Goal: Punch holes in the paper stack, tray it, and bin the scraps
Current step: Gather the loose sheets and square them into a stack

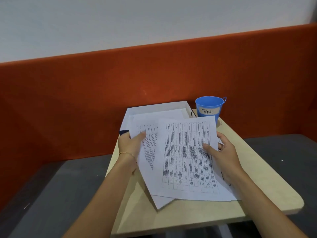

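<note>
Several printed sheets, the paper stack (187,157), are fanned out unevenly just above the small beige table (197,215). My left hand (131,143) grips the left sheets at their edge, thumb on top. My right hand (223,152) holds the right side of the sheet with a printed table, thumb on top, fingers curled behind. A white tray (154,107) with plain paper inside lies behind the stack. The blue bucket labelled "Trash" (209,107) stands at the table's far right corner. A dark blue object (123,132), partly hidden by my left hand, shows at the tray's left.
An orange padded backrest (103,93) runs behind the table, with grey seat cushions (51,194) on both sides. A thin dark pen-like item (193,112) lies between tray and bucket. The table's front edge is close to me.
</note>
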